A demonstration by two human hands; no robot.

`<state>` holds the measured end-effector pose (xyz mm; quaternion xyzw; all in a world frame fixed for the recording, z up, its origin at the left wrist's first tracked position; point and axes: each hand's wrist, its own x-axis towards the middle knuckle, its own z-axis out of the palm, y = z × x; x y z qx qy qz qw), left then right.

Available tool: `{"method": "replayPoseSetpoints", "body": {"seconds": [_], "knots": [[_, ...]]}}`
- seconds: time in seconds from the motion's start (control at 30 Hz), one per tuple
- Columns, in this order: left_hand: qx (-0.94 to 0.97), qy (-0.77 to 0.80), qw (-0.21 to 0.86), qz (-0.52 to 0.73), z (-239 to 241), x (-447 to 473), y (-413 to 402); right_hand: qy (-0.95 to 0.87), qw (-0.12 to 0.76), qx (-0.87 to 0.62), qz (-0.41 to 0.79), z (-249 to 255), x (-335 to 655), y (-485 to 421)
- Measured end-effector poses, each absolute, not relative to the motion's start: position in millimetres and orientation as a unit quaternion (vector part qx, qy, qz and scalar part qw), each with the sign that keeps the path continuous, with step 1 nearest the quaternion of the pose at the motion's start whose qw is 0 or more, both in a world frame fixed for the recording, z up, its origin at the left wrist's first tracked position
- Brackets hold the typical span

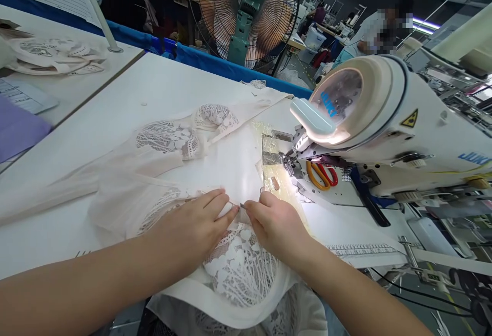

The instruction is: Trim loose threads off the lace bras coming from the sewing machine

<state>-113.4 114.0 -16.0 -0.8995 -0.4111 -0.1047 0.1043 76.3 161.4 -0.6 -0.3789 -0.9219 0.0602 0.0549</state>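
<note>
A pale lace garment (pixel 242 264) hangs over the table's front edge, and more of its cloth and lace (pixel 165 136) spreads to the left and back. My left hand (pixel 196 228) is closed on the garment's edge, thumb and fingers pinching the cloth. Facing it, my right hand (pixel 277 223) is closed with a small dark metal tip (pixel 242 206) poking from its fingers toward my left fingertips. The rest of that tool is hidden in the hand, so its kind cannot be told. Both hands are in front of the sewing machine's needle area (pixel 290 162), apart from it.
The sewing machine (pixel 369 105) stands at the right, with orange and red scissor handles (pixel 323 175) beside its needle. A ruler tape (pixel 361 250) runs along the front right edge. Behind the table is a fan (pixel 244 18). Other lace pieces (pixel 54 54) lie far left. A person (pixel 376 28) is in the background.
</note>
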Motion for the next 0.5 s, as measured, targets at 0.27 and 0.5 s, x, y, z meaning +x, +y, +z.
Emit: {"method": "replayPoseSetpoints", "body": {"seconds": [0.27,0.5], "knots": [[-0.889,-0.431,0.101,-0.115,-23,-115,111,-0.912,0.122,-0.386,0.057,6,90,155],[-0.894,-0.423,0.121,-0.089,-18,-112,112,-0.915,0.133,-0.376,0.06,-7,82,161]]}}
